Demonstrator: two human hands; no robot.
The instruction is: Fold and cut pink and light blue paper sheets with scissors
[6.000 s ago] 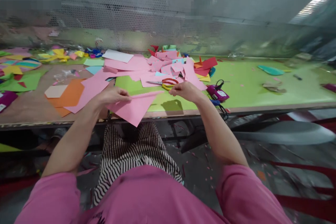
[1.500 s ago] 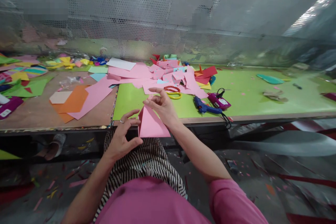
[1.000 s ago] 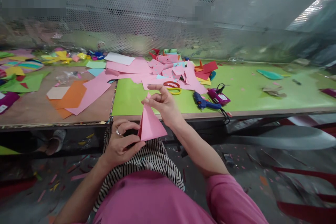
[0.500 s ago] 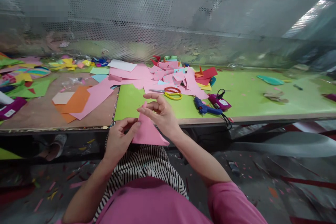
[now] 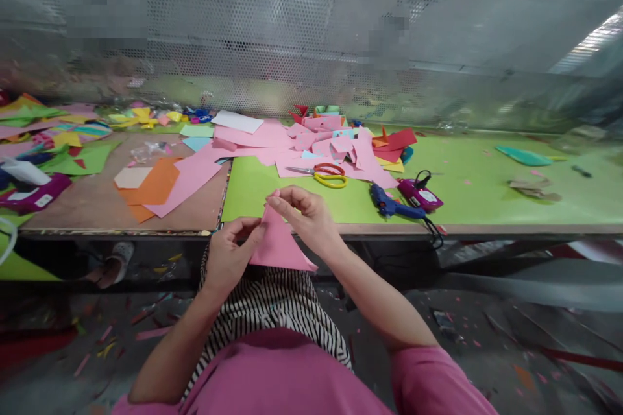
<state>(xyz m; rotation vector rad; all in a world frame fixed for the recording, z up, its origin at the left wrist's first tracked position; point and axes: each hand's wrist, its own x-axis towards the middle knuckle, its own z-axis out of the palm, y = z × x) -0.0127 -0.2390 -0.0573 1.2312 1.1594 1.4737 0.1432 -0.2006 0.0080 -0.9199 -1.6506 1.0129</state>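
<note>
A pink piece of paper (image 5: 278, 245), narrow at the top and wide at the bottom, is held over my lap in front of the table edge. My left hand (image 5: 232, 251) pinches its left side between thumb and fingers. At the narrow top, my right hand (image 5: 304, 214) is closed on the tip, thumb against forefinger. A small rounded pink bit shows at that tip. Beyond my hands, scissors (image 5: 331, 176) with red and yellow handles lie on the table, and a blue glue gun (image 5: 393, 202) lies to their right.
Pink paper pieces (image 5: 272, 136) are heaped at the middle back, with orange sheets (image 5: 154, 187) to the left. A purple box (image 5: 421, 194) with a cord sits by the glue gun. A perforated metal panel (image 5: 292, 32) stands behind the table. Scraps litter the floor.
The fingers of my right hand have curled in and closed on the paper's tip; the forefinger was raised before. The view has shifted slightly left.
</note>
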